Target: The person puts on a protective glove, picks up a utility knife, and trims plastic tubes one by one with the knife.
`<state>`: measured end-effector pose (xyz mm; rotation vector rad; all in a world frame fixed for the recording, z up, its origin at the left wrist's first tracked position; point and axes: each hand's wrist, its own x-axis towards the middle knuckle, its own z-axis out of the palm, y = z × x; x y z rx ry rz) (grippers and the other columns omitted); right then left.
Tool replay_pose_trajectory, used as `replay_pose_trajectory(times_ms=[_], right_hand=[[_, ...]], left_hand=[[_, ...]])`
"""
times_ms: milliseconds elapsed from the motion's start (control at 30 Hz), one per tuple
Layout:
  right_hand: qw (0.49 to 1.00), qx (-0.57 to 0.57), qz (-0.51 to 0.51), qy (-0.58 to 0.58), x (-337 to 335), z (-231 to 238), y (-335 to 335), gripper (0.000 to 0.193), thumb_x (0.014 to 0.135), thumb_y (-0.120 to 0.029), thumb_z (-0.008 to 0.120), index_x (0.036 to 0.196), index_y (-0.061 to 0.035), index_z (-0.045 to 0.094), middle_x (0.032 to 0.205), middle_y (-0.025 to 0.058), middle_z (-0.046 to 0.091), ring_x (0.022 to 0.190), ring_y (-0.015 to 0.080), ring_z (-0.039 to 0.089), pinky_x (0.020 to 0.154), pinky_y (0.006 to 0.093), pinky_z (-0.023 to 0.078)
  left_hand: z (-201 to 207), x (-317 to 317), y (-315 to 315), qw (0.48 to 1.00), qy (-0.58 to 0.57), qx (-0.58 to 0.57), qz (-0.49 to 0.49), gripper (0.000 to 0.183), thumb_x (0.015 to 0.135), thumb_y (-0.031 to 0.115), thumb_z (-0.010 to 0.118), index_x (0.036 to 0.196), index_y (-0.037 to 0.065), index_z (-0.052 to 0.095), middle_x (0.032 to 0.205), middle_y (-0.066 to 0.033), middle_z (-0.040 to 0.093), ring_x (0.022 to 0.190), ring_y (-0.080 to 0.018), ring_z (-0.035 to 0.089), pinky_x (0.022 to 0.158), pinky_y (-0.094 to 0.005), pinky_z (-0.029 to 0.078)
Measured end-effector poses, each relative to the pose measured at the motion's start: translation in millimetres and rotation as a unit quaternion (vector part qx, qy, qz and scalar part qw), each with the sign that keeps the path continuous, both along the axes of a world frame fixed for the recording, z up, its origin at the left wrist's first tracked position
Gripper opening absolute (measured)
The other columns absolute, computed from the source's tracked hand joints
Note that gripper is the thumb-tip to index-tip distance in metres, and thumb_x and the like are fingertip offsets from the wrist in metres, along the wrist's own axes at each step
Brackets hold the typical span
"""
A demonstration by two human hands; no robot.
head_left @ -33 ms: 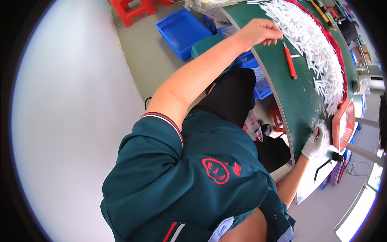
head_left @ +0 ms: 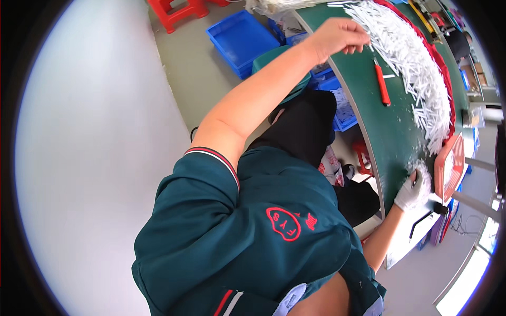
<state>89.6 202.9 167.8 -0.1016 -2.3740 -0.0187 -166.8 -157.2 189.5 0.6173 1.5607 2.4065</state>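
Observation:
My bare left hand (head_left: 341,38) is raised over the far end of the green table (head_left: 363,100), beside a long pile of short white tubes or sticks (head_left: 406,58). Its thumb and fingers are pinched together; what sits at the fingertips is too small to make out. Below it on the table lies a thin tool with a red handle (head_left: 382,87), one loose white stick next to it. My right hand (head_left: 414,192), in a white glove, is at the table's near end with its fingers curled. A dark bit shows between them, its kind unclear. Fine whitish scraps lie against that hand.
A pink basket (head_left: 448,168) stands just right of my gloved hand. Red cloth (head_left: 440,63) borders the pile's far side. Blue trays (head_left: 245,42) and a red stool (head_left: 176,13) are on the floor at the left. A white wall (head_left: 89,158) fills the left side.
My left hand has moved slightly up, farther from the red-handled tool. The tool and table have shifted slightly down and right in the view. My right hand stays in nearly the same place.

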Motion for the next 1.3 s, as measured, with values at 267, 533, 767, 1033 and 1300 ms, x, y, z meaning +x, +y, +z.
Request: replay_pose_trajectory(times_ms=[267,533,767,1033,1300], right_hand=[[0.998,0.057,0.028,-0.028,-3.7,-0.5,8.5,0.015,0.077,-0.002,0.066,0.092,-0.0035,0.066,0.091,0.0126,0.067,0.082,0.0290,0.063,0.075,0.0390,0.050],[0.995,0.066,-0.019,-0.069,0.0,-6.3,17.8,0.015,0.083,-0.011,0.065,0.096,-0.0041,0.068,0.086,0.0127,0.068,0.073,0.0261,0.065,0.067,0.0356,0.052],[0.996,0.024,-0.056,-0.066,7.6,-3.1,4.6,0.016,0.085,-0.009,0.063,0.098,-0.0006,0.066,0.087,0.0143,0.066,0.078,0.0292,0.062,0.073,0.0382,0.049],[0.997,0.016,-0.062,-0.052,1.0,-2.9,-8.2,0.017,0.083,-0.006,0.062,0.100,-0.0025,0.065,0.089,0.0133,0.064,0.083,0.0295,0.060,0.076,0.0377,0.047],[0.998,-0.005,0.018,-0.054,-0.6,15.4,-18.6,0.027,0.074,-0.001,0.062,0.101,-0.0030,0.060,0.093,0.0137,0.061,0.084,0.0324,0.058,0.078,0.0410,0.045]], left_hand=[[77.1,10.3,-116.4,0.980,0.073,0.151,0.110,0.015,0.090,0.019,0.061,0.083,0.007,0.065,0.069,0.0003,0.061,0.059,-0.0055,0.053,0.056,-0.0179,0.041],[105.5,30.5,-160.6,0.930,0.302,0.191,0.085,0.023,0.091,0.027,0.060,0.088,0.006,0.069,0.071,-0.0012,0.063,0.063,-0.0085,0.055,0.058,-0.0203,0.044],[118.2,4.3,-98.4,0.919,0.325,0.192,0.115,0.021,0.091,0.026,0.059,0.087,0.007,0.068,0.071,-0.0009,0.062,0.063,-0.0087,0.054,0.058,-0.0209,0.044],[189.2,99.2,-225.1,0.869,0.444,0.200,0.089,0.020,0.091,0.025,0.059,0.086,0.007,0.068,0.071,-0.0005,0.061,0.063,-0.0089,0.053,0.058,-0.0216,0.043],[219.3,105.1,-261.4,0.817,0.532,0.219,0.028,0.019,0.090,0.024,0.059,0.085,0.008,0.068,0.071,-0.0001,0.060,0.063,-0.0091,0.053,0.059,-0.0223,0.042]])
